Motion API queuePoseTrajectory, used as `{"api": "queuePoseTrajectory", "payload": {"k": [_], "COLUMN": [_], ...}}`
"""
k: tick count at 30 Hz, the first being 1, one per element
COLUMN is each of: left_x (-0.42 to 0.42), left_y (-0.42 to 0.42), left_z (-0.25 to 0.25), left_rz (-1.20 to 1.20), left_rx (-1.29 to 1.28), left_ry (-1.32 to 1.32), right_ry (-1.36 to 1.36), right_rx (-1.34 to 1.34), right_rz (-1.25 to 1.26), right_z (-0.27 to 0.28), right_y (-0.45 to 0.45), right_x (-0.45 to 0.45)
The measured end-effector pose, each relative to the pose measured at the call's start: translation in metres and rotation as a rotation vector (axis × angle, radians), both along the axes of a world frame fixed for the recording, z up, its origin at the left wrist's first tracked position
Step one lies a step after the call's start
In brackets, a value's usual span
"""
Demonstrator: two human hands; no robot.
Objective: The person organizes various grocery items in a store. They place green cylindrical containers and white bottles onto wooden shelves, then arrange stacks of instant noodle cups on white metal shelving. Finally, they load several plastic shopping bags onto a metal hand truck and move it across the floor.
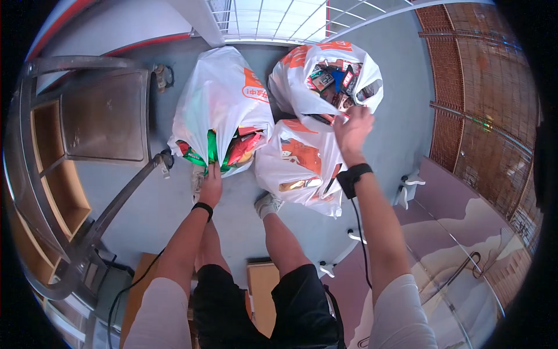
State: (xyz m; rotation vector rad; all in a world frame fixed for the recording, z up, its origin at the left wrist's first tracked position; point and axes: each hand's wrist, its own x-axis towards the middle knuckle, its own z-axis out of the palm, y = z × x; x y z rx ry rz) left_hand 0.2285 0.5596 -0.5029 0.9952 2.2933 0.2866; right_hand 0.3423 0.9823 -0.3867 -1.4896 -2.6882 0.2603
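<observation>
Three full white plastic bags with orange print stand close together on the floor. My left hand point(211, 185) touches the lower edge of the left plastic bag point(218, 91), beside green and red snack packets point(244, 148) that show in its opening; whether its fingers grip anything is unclear. At the rim of the open upper right bag point(292, 87) is my right hand point(355, 131), slightly blurred, its fingertips hidden against the plastic. Small dark, red and blue packages point(335, 83) fill that bag. Below it, the third bag point(301, 161) leans against the others, with packages showing through its openings.
A metal-framed cart point(104, 115) on casters stands at left, near wooden shelf boxes point(56, 174). White wire mesh point(279, 19) rises behind the bags. Brown wicker panels point(449, 87) and a patterned panel on white feet point(453, 235) line the right. A cardboard box point(261, 292) lies behind my legs.
</observation>
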Motion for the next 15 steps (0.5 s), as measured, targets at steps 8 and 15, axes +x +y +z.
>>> {"api": "queuePoseTrajectory", "payload": {"k": [8,15], "left_x": [-0.025,-0.081], "left_y": [0.013,0.058], "left_z": [0.017,0.146], "left_rz": [-0.050,0.048], "left_rx": [-0.068,-0.149], "left_ry": [-0.123,-0.151], "right_ry": [0.273,0.448], "right_rx": [-0.722,-0.932], "right_rz": [-0.374,-0.402], "right_z": [-0.034,0.080], "right_y": [0.087,0.143], "right_x": [0.023,0.033]}}
